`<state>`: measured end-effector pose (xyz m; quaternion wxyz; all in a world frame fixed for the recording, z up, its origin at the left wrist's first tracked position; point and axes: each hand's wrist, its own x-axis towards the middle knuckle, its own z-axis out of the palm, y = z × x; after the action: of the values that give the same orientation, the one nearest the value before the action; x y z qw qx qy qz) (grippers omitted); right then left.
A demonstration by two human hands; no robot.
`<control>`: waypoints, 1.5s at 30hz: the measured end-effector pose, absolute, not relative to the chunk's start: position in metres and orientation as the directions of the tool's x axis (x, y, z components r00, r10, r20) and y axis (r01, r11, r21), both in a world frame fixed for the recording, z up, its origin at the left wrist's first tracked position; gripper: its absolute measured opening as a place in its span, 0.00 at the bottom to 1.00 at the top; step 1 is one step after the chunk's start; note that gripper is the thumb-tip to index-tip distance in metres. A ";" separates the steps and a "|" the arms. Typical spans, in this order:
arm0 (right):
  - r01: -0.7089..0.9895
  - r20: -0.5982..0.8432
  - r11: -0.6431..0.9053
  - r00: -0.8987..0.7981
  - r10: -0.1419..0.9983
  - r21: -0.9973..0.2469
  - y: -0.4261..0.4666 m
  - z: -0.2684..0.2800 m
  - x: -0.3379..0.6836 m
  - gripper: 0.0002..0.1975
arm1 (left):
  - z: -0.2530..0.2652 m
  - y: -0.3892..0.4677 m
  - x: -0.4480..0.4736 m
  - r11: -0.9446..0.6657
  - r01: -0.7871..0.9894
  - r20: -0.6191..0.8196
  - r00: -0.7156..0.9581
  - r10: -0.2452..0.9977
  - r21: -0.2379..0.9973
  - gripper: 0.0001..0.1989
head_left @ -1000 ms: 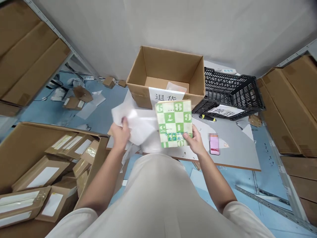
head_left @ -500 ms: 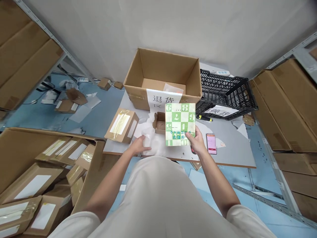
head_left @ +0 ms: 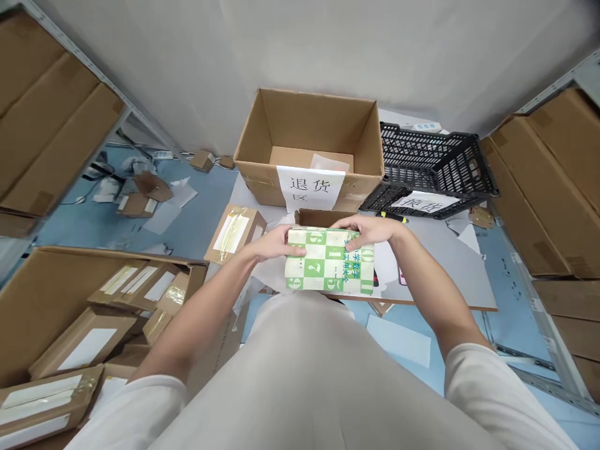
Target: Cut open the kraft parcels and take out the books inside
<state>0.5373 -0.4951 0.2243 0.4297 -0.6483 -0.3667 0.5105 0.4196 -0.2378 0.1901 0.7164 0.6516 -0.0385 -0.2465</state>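
The left hand (head_left: 275, 242) and right hand (head_left: 368, 231) grasp a flat, rectangular paper book (head_left: 323, 265), green-white checked, above the front edge of the table (head_left: 450, 275). Behind it, the small cardboard box (head_left: 323, 217) is mostly hidden; the phone (head_left: 402, 275) also.

Grey wall (head_left: 187, 69), blue floor (head_left: 206, 200), metal racks (head_left: 562, 354) on 2 sides

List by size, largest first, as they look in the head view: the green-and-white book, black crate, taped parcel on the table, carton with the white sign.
1. Carton with the white sign
2. Black crate
3. Green-and-white book
4. Taped parcel
The book is nearer the camera; true sizes are unsure.
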 end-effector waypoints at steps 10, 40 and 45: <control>-0.303 -0.174 0.106 0.762 0.624 -0.947 -0.508 0.179 0.488 0.40 | 0.142 -0.293 0.365 0.616 0.123 -0.336 0.910 0.242 0.778 0.29; -0.018 -0.009 0.025 0.940 0.341 -1.000 -0.488 0.188 0.490 0.38 | 0.156 -0.301 0.355 0.664 0.468 -0.370 0.880 -0.297 0.582 0.24; -0.047 -0.018 0.039 0.839 0.544 -0.998 -0.481 0.196 0.509 0.35 | 0.163 -0.305 0.358 0.532 0.656 -0.388 0.751 -0.535 0.536 0.23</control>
<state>0.5087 -0.4807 0.1957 0.6955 -0.6599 -0.1884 0.2126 0.3578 -0.3054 0.1629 0.8706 0.3426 0.0883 -0.3418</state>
